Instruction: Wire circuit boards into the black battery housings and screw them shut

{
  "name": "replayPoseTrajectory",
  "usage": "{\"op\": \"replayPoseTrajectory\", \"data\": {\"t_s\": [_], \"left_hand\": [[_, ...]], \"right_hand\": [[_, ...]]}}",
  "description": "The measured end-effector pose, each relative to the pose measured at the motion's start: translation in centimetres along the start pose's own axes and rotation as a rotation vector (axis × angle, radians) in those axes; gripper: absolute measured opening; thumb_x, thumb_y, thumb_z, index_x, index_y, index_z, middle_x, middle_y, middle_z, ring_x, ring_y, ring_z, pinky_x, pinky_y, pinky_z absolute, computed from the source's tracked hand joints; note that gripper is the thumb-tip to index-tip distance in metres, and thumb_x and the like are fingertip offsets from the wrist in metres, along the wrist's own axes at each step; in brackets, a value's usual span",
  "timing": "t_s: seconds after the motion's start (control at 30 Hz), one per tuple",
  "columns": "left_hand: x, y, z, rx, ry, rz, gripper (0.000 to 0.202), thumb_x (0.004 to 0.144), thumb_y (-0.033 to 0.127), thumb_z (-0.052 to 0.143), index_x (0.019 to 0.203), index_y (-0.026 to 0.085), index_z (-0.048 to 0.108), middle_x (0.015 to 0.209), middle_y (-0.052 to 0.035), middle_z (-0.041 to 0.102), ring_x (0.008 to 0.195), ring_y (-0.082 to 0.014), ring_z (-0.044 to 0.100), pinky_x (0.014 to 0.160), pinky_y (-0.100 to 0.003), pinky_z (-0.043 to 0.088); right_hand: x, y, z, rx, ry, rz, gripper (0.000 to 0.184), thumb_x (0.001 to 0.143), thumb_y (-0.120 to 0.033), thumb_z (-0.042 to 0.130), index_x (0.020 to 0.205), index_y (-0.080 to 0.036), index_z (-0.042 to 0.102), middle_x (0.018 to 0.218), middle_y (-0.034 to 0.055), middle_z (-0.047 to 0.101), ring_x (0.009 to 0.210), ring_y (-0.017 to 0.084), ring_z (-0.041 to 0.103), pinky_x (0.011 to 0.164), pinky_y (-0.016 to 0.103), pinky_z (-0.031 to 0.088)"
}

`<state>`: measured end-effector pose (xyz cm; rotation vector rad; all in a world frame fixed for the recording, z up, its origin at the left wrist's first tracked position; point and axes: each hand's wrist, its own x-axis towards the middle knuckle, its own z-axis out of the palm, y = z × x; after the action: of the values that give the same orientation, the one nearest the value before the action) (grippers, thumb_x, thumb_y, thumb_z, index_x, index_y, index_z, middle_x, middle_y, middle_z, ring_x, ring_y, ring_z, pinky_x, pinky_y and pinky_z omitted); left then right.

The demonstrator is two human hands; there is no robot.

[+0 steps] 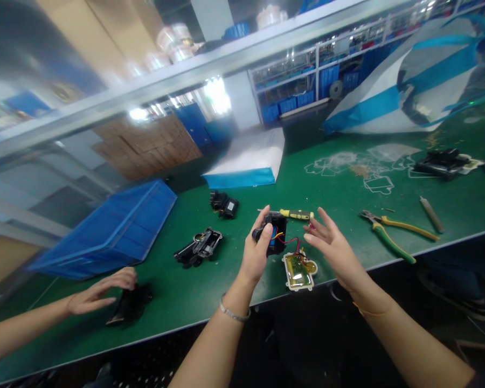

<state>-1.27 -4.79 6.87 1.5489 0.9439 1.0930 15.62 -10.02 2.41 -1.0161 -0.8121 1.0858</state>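
- The left hand (255,250) curls round a black plastic housing (282,223), its thumb hiding part of the cavity, where something blue shows.
- Right of the housing, the right hand (339,256) is loosely open, fingers parted; a reddish blur by its fingertips is hard to make out.
- Thin wires (293,240) link the housing to a pale-rimmed, glossy amber panel (299,272) just below it.
- Beyond the housing, a screwdriver (297,214) has its shaft partly covered.
- Well left of the housing, a co-worker's hand (101,291) obscures a blurred black part (131,307).
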Motion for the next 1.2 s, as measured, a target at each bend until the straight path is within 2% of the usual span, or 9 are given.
{"op": "replayPoseTrajectory", "data": {"t_s": [0.2, 0.43, 0.53, 0.63, 0.73, 0.9, 1.03, 1.1, 1.2], "left_hand": [[-0.3, 0.3, 0.4, 0.012, -0.076, 0.012, 0.050, 0.089, 0.040, 0.050, 0.136, 0.026, 0.043, 0.137, -0.0023, 0.050, 0.128, -0.0210, 0.044, 0.110, -0.035, 0.033], [-0.6, 0.8, 0.8, 0.131, -0.085, 0.105, 0.048, 0.088, 0.038, 0.052, 0.134, 0.025, 0.047, 0.141, -0.0017, 0.045, 0.133, -0.0203, 0.037, 0.112, -0.032, 0.029], [-0.7, 0.9, 1.0, 0.158, -0.076, 0.134, 0.048, 0.088, 0.038, 0.052, 0.134, 0.025, 0.047, 0.141, -0.0021, 0.046, 0.134, -0.0202, 0.037, 0.113, -0.033, 0.027], [-0.7, 1.1, 1.1, 0.173, -0.065, 0.157, 0.047, 0.088, 0.038, 0.052, 0.133, 0.025, 0.048, 0.140, -0.0024, 0.047, 0.133, -0.0202, 0.038, 0.113, -0.033, 0.028], [-0.6, 1.3, 0.8, 0.164, -0.034, 0.156, 0.048, 0.087, 0.039, 0.053, 0.132, 0.024, 0.050, 0.139, -0.0024, 0.049, 0.131, -0.0210, 0.040, 0.113, -0.034, 0.027], [-0.1, 1.3, -0.5, 0.045, 0.080, 0.056, 0.054, 0.086, 0.044, 0.052, 0.135, 0.024, 0.045, 0.136, -0.0028, 0.052, 0.126, -0.0239, 0.046, 0.109, -0.039, 0.034], [0.0, 1.2, -0.5, 0.030, 0.012, -0.033, 0.056, 0.084, 0.045, 0.054, 0.135, 0.025, 0.045, 0.133, -0.0035, 0.054, 0.124, -0.0247, 0.048, 0.108, -0.039, 0.037], [-0.1, 1.1, -0.1, 0.045, -0.043, -0.066, 0.057, 0.083, 0.045, 0.056, 0.135, 0.024, 0.046, 0.134, -0.0040, 0.054, 0.124, -0.0247, 0.049, 0.107, -0.038, 0.037], [0.0, 0.6, 0.6, 0.102, -0.144, -0.113, 0.057, 0.081, 0.044, 0.059, 0.133, 0.023, 0.049, 0.133, -0.0052, 0.054, 0.122, -0.0250, 0.051, 0.106, -0.039, 0.037]], "right_hand": [[-1.2, -0.4, 0.2, -0.626, -0.036, -0.262, 0.072, 0.079, -0.031, 0.062, 0.143, -0.026, 0.031, 0.151, 0.0065, 0.027, 0.138, 0.025, 0.024, 0.113, 0.047, 0.020], [-1.9, -1.8, 0.6, -0.393, -0.193, -0.178, 0.042, 0.086, -0.028, 0.050, 0.128, -0.022, 0.043, 0.116, 0.0078, 0.062, 0.110, 0.021, 0.056, 0.093, 0.038, 0.044], [-1.9, -1.9, 0.8, -0.576, -0.182, -0.142, 0.039, 0.082, -0.037, 0.060, 0.116, -0.021, 0.050, 0.088, 0.0028, 0.065, 0.084, 0.019, 0.061, 0.076, 0.032, 0.046], [-1.7, -2.0, 0.9, -0.769, -0.270, -0.190, 0.021, 0.087, -0.038, 0.054, 0.091, -0.020, 0.062, 0.073, 0.0009, 0.063, 0.069, 0.017, 0.057, 0.064, 0.028, 0.041], [-1.6, -2.5, 0.4, -0.756, -0.404, -0.246, 0.039, 0.092, -0.041, 0.045, 0.067, -0.019, 0.063, 0.064, 0.0017, 0.060, 0.061, 0.015, 0.053, 0.058, 0.027, 0.036], [-1.6, -3.9, -1.0, -0.377, -0.714, 0.003, 0.052, 0.093, -0.047, 0.041, 0.056, -0.018, 0.061, 0.057, 0.0013, 0.056, 0.056, 0.013, 0.050, 0.061, 0.028, 0.039], [-1.5, -4.4, -1.0, 0.047, -0.452, 0.011, 0.046, 0.092, -0.045, 0.045, 0.059, -0.019, 0.063, 0.099, 0.0061, 0.064, 0.090, 0.019, 0.057, 0.083, 0.034, 0.042], [-1.5, -4.2, -0.6, 0.170, -0.300, -0.043, 0.041, 0.091, -0.044, 0.048, 0.061, -0.021, 0.066, 0.127, 0.0030, 0.055, 0.114, 0.022, 0.050, 0.097, 0.037, 0.037], [-1.5, -3.9, 0.3, 0.292, -0.204, -0.123, 0.036, 0.090, -0.045, 0.048, 0.073, -0.024, 0.073, 0.137, -0.0001, 0.049, 0.128, 0.022, 0.040, 0.109, 0.040, 0.026]]}}
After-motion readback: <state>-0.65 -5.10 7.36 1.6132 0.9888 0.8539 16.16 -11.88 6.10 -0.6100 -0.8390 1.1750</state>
